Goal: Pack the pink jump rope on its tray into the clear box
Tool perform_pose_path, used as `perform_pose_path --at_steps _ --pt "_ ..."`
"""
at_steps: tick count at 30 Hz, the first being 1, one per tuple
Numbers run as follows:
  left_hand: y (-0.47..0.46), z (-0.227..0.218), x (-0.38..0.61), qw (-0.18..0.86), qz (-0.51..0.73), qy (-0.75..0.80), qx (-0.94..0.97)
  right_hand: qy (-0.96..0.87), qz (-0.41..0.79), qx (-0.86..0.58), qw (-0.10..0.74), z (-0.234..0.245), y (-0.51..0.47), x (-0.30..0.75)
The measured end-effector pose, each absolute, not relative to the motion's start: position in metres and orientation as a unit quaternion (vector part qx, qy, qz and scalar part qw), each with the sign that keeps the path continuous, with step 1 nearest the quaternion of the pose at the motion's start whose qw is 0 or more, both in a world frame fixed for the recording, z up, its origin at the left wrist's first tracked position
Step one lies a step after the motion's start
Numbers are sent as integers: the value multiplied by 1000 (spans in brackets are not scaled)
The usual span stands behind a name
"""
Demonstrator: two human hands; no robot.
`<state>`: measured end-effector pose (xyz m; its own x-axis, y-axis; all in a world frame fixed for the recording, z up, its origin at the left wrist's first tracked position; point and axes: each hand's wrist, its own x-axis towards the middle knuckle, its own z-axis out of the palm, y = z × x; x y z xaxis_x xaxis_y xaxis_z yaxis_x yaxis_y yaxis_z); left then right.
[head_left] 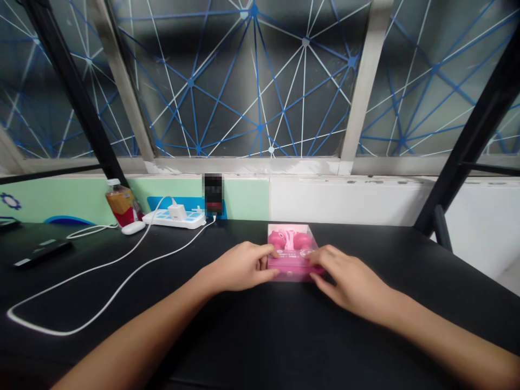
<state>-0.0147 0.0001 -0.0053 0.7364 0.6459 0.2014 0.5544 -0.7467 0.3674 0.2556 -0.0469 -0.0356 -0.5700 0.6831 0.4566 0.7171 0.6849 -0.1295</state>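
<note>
A pink box with a see-through top lies on the black table in front of me. Inside it are two rounded dark pink pieces with a looped pale pink cord between them; I cannot tell their exact kind. My left hand grips the box's left side, thumb at the near corner and fingers on the edge. On the opposite side, my right hand has its fingertips on the top and its thumb at the near right edge. The fingers cover parts of both side edges.
At the back left stand a drink pouch and a white power strip with a charger. A white cable loops over the left of the table. A black device lies far left. Windows rise behind.
</note>
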Motion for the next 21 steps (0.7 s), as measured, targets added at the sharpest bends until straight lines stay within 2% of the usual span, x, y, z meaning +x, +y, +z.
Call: perform_pose_path --at_steps 8,14,21 --pt "-4 -5 -9 71 161 366 914 -872 -54 -415 253 -45 -38 263" --pt "-3 -6 -13 50 160 354 920 -876 -79 -410 241 -47 -35 267" --pt "-4 -6 -12 -33 125 318 939 -877 -117 -402 236 -41 -39 265"
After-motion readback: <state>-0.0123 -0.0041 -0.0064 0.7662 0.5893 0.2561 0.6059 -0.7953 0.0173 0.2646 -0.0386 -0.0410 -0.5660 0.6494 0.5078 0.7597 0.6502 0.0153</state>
